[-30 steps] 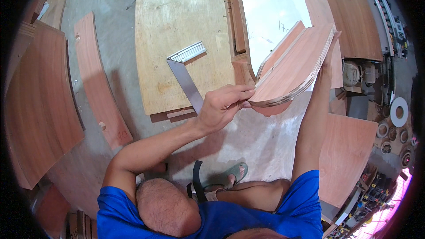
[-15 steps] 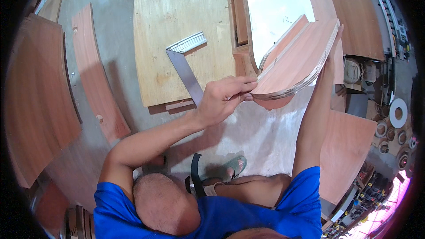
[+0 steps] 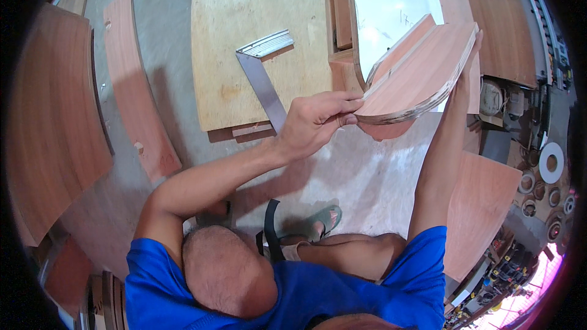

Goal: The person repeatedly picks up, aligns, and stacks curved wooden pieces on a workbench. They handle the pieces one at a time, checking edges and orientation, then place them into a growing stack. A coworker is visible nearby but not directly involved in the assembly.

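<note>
A plywood panel with a reddish face and a pale, dark-streaked layered edge is held up in front of me, tilted. My left hand pinches its near left corner between thumb and fingers. At its far right end, my right hand grips the edge, with most of the fingers hidden behind the panel. Just behind it shows another reddish wood strip; whether the two are joined I cannot tell. A metal try square lies on a pale plywood board, left of the panel and partly behind my left hand.
A white-surfaced board lies beyond the panel. On the floor at left are a long curved wood strip with holes and a large brown sheet. A reddish sheet, rolls of tape and tools crowd the right.
The whole view has shifted slightly, with the scene sitting a little higher and further right. Both hands keep the same hold on the panel.
</note>
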Tool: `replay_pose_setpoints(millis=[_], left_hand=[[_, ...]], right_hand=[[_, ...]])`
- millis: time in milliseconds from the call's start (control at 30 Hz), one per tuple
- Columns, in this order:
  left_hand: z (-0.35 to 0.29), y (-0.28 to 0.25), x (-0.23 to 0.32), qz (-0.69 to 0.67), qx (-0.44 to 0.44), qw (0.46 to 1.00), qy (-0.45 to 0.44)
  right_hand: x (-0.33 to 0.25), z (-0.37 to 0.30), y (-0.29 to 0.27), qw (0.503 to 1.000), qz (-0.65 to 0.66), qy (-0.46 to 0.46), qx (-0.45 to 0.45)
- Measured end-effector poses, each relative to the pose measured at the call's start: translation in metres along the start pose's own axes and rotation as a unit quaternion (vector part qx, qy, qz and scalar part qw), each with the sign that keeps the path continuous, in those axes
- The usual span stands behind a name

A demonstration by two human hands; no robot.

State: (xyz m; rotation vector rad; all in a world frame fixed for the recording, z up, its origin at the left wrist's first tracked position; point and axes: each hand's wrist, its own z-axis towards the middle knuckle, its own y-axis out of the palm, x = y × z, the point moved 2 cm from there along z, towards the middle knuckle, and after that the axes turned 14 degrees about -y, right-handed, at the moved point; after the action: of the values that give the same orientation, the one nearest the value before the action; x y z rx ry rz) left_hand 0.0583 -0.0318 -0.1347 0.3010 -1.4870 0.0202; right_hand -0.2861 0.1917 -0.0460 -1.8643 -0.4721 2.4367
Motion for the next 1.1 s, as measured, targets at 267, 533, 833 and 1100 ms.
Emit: replay_pose_setpoints(millis=[267, 533, 833, 1100], left_hand=[[-0.005, 0.001, 0.006, 0.036, 0.028, 0.999, 0.016], [-0.002, 0.002, 0.017, 0.116, 0.041, 0.99, 0.064], [0.003, 0.0, 0.014, 0.043, -0.007, 0.999, 0.027], [0.005, 0.003, 0.013, 0.098, 0.02, 0.994, 0.052]], right_hand=[[-0.002, 0.0, -0.002, 1.0, 0.016, 0.021, -0.001], [-0.002, -0.001, 0.004, 0.999, 0.003, 0.036, -0.017], [0.006, 0.001, -0.007, 0.998, 0.01, 0.036, -0.044], [-0.009, -0.014, 0.01, 0.999, -0.041, 0.012, -0.027]])
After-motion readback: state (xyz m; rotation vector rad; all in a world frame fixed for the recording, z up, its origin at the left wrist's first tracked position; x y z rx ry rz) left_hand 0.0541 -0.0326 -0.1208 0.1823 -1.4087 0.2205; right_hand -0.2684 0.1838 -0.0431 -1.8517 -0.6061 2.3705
